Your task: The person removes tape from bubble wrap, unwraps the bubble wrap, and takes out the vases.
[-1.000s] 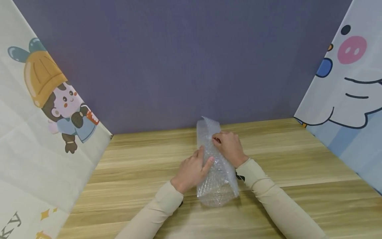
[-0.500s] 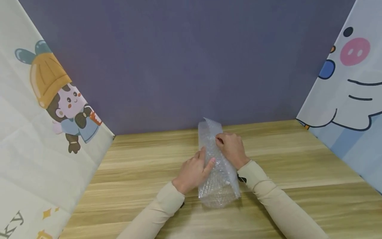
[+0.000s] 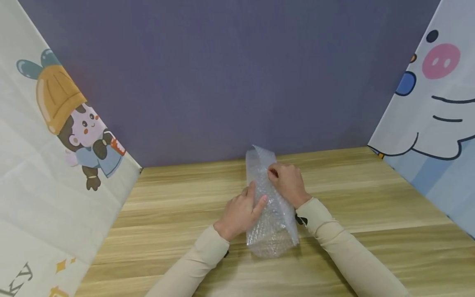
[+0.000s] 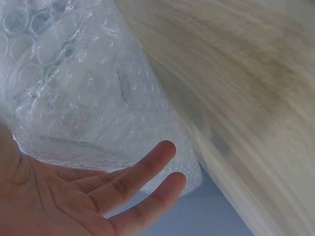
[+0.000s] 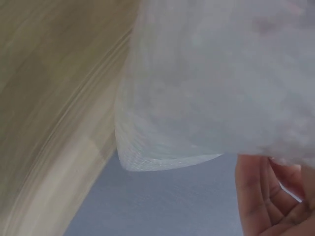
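Note:
A folded sheet of clear bubble wrap lies lengthwise on the wooden table in the head view, its far end curling upward. My left hand rests on its left side, thumb laid across the top. In the left wrist view the fingers of the left hand are extended beside the bubble wrap. Farther along the right side, my right hand pinches the loose edge between curled fingers and thumb. The right wrist view shows the sheet hanging over the right hand and hiding part of it.
The wood-grain table ends at a dark grey-blue back wall. Cartoon-printed panels enclose it, with a left panel and a right panel.
Both hands keep nearly the same places on the bubble wrap. The head view has shifted slightly, and the right hand's fingers have barely moved.

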`<state>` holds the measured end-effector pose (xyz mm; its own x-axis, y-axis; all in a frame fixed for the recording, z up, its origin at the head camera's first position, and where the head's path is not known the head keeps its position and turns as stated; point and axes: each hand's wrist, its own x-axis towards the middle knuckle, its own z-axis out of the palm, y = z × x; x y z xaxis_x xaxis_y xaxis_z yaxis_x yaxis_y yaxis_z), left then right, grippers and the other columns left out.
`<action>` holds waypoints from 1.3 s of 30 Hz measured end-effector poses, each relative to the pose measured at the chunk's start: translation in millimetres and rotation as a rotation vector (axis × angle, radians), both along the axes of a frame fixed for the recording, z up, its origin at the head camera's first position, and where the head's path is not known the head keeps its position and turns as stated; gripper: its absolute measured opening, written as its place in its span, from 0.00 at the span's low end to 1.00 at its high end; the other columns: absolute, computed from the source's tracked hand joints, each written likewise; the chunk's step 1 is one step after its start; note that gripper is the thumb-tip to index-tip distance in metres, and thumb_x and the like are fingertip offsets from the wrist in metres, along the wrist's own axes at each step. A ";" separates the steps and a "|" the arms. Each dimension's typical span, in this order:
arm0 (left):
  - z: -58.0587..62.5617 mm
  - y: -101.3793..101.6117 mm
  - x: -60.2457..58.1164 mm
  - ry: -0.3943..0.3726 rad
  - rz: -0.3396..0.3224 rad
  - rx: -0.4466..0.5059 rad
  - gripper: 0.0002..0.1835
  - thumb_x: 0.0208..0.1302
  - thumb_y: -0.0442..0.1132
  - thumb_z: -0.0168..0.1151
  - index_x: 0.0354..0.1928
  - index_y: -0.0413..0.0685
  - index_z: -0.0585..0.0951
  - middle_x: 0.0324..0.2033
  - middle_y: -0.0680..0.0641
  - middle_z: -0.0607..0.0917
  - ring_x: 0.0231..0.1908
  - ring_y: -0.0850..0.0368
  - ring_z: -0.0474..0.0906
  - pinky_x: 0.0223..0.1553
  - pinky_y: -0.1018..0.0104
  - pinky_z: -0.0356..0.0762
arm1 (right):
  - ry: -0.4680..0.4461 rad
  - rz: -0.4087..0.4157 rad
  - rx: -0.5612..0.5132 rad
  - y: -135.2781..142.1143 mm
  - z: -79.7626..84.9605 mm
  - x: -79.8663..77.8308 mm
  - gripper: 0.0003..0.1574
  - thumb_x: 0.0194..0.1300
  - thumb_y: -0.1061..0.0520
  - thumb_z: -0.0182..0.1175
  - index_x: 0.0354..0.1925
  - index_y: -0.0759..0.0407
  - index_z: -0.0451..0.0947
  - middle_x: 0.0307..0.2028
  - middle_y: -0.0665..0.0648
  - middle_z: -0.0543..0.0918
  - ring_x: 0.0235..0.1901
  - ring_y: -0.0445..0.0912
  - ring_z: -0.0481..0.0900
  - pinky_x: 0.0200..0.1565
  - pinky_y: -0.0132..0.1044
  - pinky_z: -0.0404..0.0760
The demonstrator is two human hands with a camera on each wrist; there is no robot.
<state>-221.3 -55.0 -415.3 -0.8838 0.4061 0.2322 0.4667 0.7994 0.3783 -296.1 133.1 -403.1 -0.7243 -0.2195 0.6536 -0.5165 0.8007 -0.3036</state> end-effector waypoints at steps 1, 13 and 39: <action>0.0 0.0 -0.1 -0.004 0.002 0.003 0.46 0.80 0.66 0.27 0.78 0.31 0.53 0.69 0.26 0.71 0.60 0.33 0.80 0.58 0.44 0.83 | -0.014 0.004 0.001 0.5 0.4 -0.2 0.05 0.68 0.60 0.66 0.36 0.61 0.87 0.30 0.58 0.90 0.26 0.49 0.86 0.32 0.47 0.86; 1.2 3.0 -1.9 -0.025 -0.019 0.043 0.43 0.79 0.67 0.25 0.83 0.46 0.42 0.72 0.28 0.68 0.60 0.32 0.80 0.58 0.40 0.82 | -0.197 0.066 0.011 12.7 20.6 1.2 0.05 0.70 0.59 0.64 0.38 0.60 0.84 0.30 0.57 0.89 0.26 0.46 0.83 0.32 0.43 0.85; -1.1 1.8 -2.5 -0.003 0.002 0.010 0.37 0.79 0.67 0.26 0.83 0.62 0.48 0.70 0.28 0.71 0.60 0.29 0.79 0.58 0.36 0.81 | -0.454 0.115 0.064 71.8 59.2 -3.3 0.22 0.68 0.59 0.67 0.56 0.66 0.75 0.37 0.60 0.88 0.32 0.48 0.85 0.39 0.47 0.86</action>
